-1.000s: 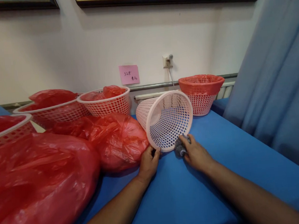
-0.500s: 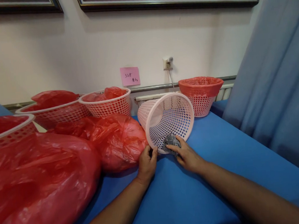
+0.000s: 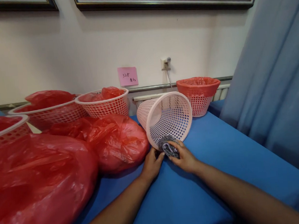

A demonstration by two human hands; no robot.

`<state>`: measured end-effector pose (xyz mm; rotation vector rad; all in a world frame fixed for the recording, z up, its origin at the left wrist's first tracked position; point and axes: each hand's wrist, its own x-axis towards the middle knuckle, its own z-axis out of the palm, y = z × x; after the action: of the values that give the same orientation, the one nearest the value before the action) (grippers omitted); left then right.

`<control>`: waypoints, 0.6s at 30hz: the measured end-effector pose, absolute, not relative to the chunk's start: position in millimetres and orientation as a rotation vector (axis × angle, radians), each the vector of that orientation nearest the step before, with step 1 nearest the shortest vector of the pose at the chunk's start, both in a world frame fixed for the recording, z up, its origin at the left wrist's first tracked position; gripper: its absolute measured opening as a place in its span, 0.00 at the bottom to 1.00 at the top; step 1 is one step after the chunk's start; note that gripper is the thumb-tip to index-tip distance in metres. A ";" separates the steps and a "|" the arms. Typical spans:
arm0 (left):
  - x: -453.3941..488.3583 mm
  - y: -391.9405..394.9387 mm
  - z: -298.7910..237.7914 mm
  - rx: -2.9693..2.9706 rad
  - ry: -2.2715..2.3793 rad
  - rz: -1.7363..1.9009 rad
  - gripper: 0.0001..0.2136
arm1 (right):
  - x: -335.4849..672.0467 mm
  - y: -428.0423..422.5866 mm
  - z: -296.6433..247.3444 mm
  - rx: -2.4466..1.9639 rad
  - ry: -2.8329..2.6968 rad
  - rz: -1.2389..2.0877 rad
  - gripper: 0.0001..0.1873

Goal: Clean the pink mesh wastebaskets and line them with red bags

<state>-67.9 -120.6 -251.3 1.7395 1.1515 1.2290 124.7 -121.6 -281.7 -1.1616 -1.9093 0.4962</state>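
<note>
A pale pink perforated plastic basket (image 3: pixel 152 120) lies on its side on the blue-covered surface, its round mouth facing me. My left hand (image 3: pixel 151 165) is closed at the lower left of the rim; its fingertips are partly hidden under the edge. In my right hand (image 3: pixel 185 159) is a bunched dark grey cloth (image 3: pixel 170 147), pressed against the bottom of the rim. The tip of my left thumb lies close by the cloth. A swollen red plastic bag (image 3: pixel 118 142) rests just left of the basket and my left hand.
More baskets with red liners stand around: one basket (image 3: pixel 200 103) at right, another (image 3: pixel 107 106) at the back, others further left. A large red bag (image 3: pixel 41 182) fills the left front. A blue curtain (image 3: pixel 264 92) hangs at right; a pink note (image 3: pixel 127 76) is on the wall.
The cloth has turned in my right hand and moved from inside the basket's mouth onto its lower rim. My left hand has shifted slightly right.
</note>
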 end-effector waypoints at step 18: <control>-70.2 -113.9 -251.0 1.698 1.152 1.302 0.14 | 148.0 -105.2 -274.2 -1.196 -1.966 0.467 0.35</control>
<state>-70.2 -113.9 -251.0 1.6975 1.1517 1.3017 148.0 -105.2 -274.2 -1.1963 -1.9665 0.4675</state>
